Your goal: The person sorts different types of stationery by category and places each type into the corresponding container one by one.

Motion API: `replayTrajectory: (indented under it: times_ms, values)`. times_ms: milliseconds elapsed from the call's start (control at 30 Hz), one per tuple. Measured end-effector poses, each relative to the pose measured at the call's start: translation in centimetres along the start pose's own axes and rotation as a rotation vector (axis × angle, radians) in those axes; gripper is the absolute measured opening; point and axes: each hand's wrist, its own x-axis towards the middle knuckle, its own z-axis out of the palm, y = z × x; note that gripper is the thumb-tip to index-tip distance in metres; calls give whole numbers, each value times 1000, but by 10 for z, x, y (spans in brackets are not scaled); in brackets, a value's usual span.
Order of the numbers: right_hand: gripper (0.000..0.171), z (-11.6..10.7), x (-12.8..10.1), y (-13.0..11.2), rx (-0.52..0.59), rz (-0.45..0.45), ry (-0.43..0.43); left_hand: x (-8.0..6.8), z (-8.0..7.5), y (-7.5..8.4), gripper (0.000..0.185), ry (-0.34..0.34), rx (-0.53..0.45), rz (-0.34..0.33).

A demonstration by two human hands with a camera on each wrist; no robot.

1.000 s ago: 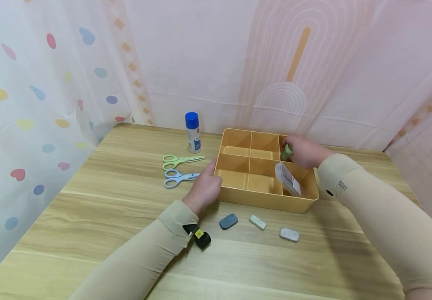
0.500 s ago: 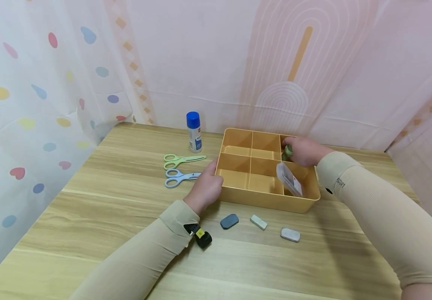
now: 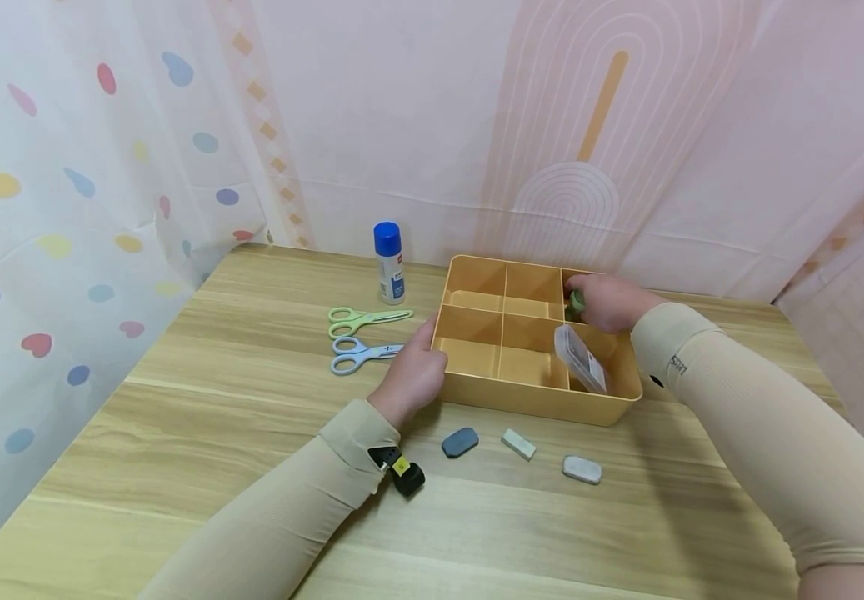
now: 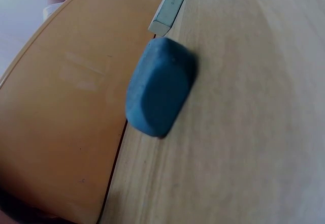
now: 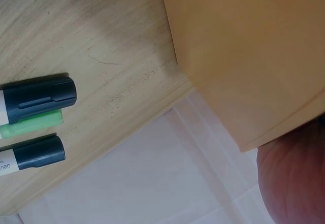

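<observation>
In the head view, a tan divided storage box (image 3: 536, 400) stands on the wooden table. My left hand (image 3: 411, 375) holds the box at its left front corner. My right hand (image 3: 607, 302) reaches into the far right compartment and grips a small green object (image 3: 575, 305); its lower part is hidden, so its kind is unclear. In the near right compartment, a clear plastic case (image 3: 580, 360) leans tilted against the divider. In front of the box lie a dark blue eraser-like block (image 3: 460, 442), a narrow pale green block (image 3: 517, 444) and a whitish block (image 3: 581, 469).
Left of the box lie green scissors (image 3: 364, 318) and blue scissors (image 3: 357, 356). Behind them a blue-capped glue stick (image 3: 390, 265) stands upright. The right wrist view shows dark-capped markers (image 5: 43, 99) and a light green one (image 5: 35, 124) beside the box. A patterned curtain (image 3: 402, 125) borders the table.
The head view has shifted very slightly. Both hands keep their places at the box, and the green object stays in my right hand with hardly any motion.
</observation>
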Motion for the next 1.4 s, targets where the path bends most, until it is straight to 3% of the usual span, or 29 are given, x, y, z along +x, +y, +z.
replayTrajectory:
  times_ms: [400, 633, 1400]
  values:
    - [37, 1, 2, -1, -13, 11, 1, 0, -1, 0, 80, 4, -1, 0]
    - [41, 1, 4, -1, -31, 23, -22, 0, 0, -4, 81, 10, -4, 51]
    - [34, 1, 7, -2, -62, 39, -40, 1, 0, -4, 79, 6, 15, 31]
